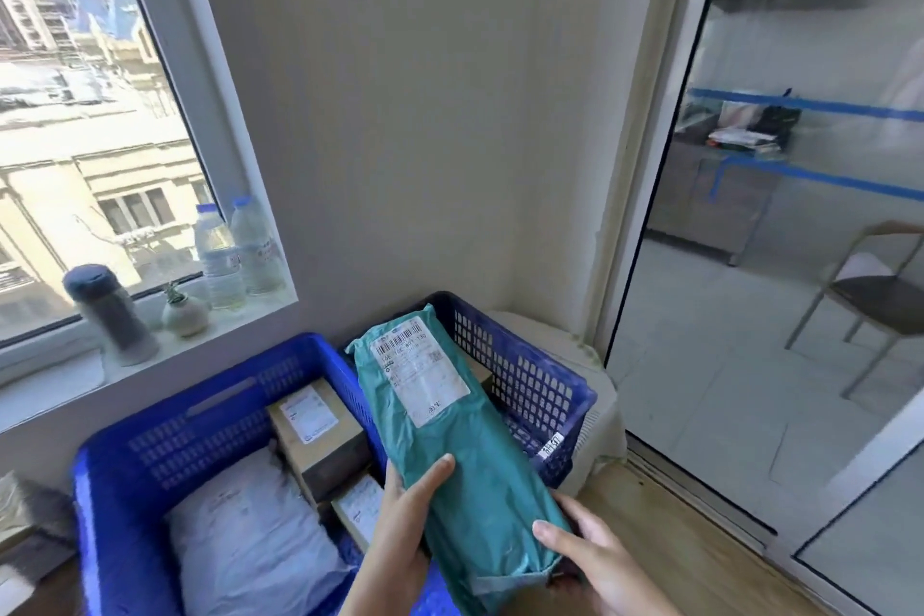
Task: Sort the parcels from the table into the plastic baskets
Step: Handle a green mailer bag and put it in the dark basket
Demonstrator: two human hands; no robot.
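Two blue plastic baskets sit side by side under the window; the left basket at about seven o'clock holds a white soft parcel and brown cardboard boxes with white labels; the right basket, darker blue, sits at about five o'clock against the corner, its inside mostly hidden by the long green parcel slanting above its near rim. On the windowsill at about nine o'clock stand two water bottles, a grey flask and a small round vase; a glass door fills the three o'clock side, with a chair beyond it. The left hand wraps the green parcel's left edge, thumb laid over its top; the right hand cups the near right corner, fingers curled round it; wooden desk shows below.
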